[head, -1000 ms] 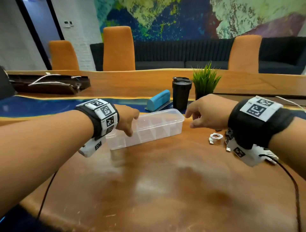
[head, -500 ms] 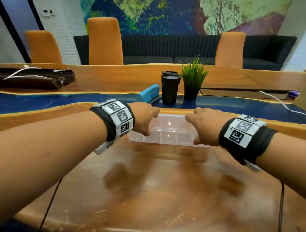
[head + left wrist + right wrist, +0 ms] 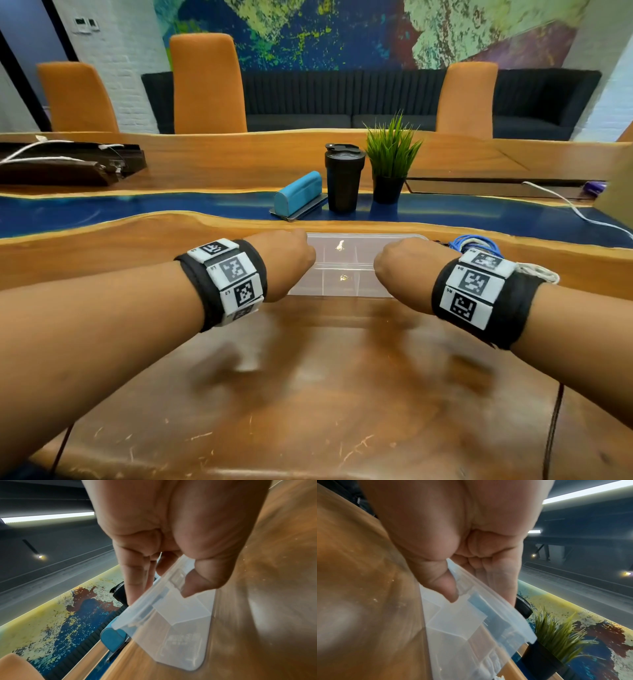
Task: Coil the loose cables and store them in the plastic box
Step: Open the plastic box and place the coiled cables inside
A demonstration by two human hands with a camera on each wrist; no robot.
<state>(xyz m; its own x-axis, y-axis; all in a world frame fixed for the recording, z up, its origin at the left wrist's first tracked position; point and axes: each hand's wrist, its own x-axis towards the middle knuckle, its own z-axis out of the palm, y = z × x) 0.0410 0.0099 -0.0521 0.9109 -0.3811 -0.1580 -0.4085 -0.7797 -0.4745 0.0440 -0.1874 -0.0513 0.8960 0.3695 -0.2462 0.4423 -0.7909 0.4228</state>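
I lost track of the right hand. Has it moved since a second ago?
Yes. The right hand went left from beside the box onto its right end.

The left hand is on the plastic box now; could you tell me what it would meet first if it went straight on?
Probably the blue case, just past the plastic box that the left hand holds; depth is unclear.

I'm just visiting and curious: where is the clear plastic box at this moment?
In the head view the plastic box sits on the wooden table, gripped at its ends by the left hand and right hand, just in front of the black cup.
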